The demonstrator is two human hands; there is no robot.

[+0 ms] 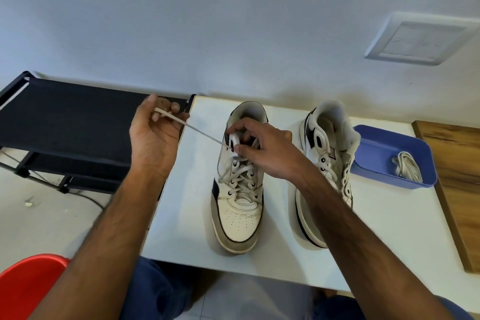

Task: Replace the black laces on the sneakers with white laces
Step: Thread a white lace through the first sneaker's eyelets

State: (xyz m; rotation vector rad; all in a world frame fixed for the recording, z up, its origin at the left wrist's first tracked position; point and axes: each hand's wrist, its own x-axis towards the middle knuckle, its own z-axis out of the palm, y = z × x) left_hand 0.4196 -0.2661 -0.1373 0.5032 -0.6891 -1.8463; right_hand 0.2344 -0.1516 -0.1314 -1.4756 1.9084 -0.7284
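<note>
Fingers of the left hand (155,132) are curled round the free end of a white lace (205,135), pinching it out at about ten o'clock from the shoe, over the table's left edge. That lace runs taut from the left hand down to the top eyelets of the left sneaker (239,195), where the right hand (262,148) pinches it between thumb and forefinger right at the eyelet, the other fingers bent over the tongue. White lace already criss-crosses the lower eyelets of this sneaker, which stands upright with its toe toward six o'clock on the white table (376,241).

At three o'clock from it, just beside but apart, stands the right sneaker (330,163), its tongue pulled open; the right forearm crosses in front of it, hiding much of its eyelets, so I cannot tell how it is laced. No brand or writing can be read on either shoe.

Further toward three o'clock sits a blue tray (368,161) holding a bundle of pale laces (406,166). A wooden board (457,176) lies at the table's right edge. At nine o'clock, off the table, is a black rack (65,122), and a red chair (28,286) shows at seven o'clock
</note>
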